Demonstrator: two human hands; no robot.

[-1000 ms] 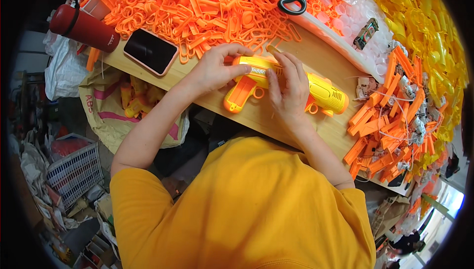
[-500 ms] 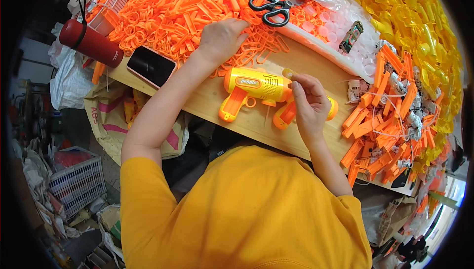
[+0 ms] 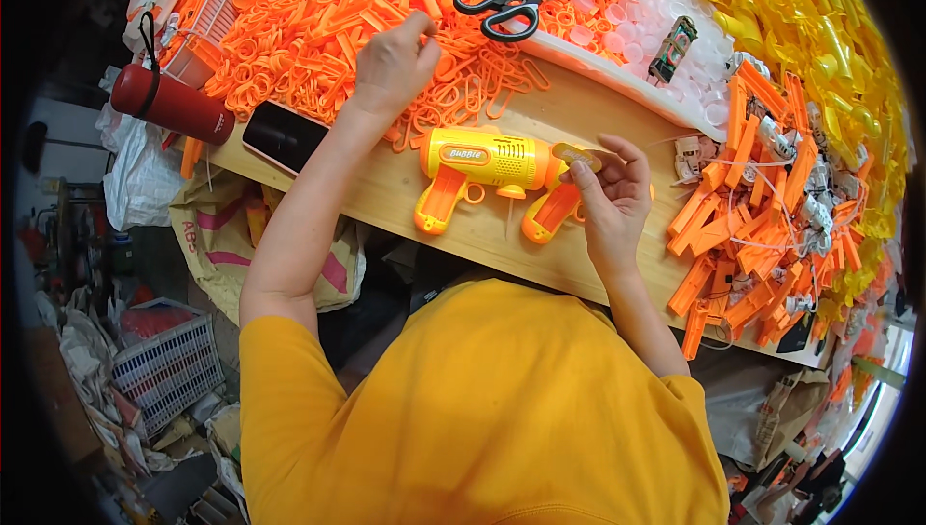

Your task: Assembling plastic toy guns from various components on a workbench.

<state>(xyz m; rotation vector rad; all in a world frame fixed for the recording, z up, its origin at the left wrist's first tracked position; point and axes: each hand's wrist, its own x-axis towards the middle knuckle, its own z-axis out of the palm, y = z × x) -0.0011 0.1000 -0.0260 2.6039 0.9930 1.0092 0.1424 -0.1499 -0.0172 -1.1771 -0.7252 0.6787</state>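
Note:
My left hand (image 3: 394,67) is over the big pile of loose orange plastic parts (image 3: 323,38), fingers curled and thumb drawn in; whatever it grips, if anything, is hidden. My right hand (image 3: 617,199) pinches a small, flat, oval yellowish piece (image 3: 579,157) between thumb and fingers. Just to its left on the table lies a yellow and orange toy bubble gun (image 3: 487,161), its handle pointing toward me. A second toy bubble gun (image 3: 552,214) lies partly behind my right hand and the held piece.
Black-handled scissors (image 3: 502,12) rest by a white tray (image 3: 617,77) of translucent caps. Orange handle parts with wires (image 3: 757,207) heap at the right, below yellow shells (image 3: 810,33). A phone (image 3: 285,137) and red bottle (image 3: 178,106) are at the left of the wooden table (image 3: 386,192).
My left hand has moved left and farther out over the orange pile. The oval piece in my right hand has turned, showing more of its flat face. The whole view has shifted slightly.

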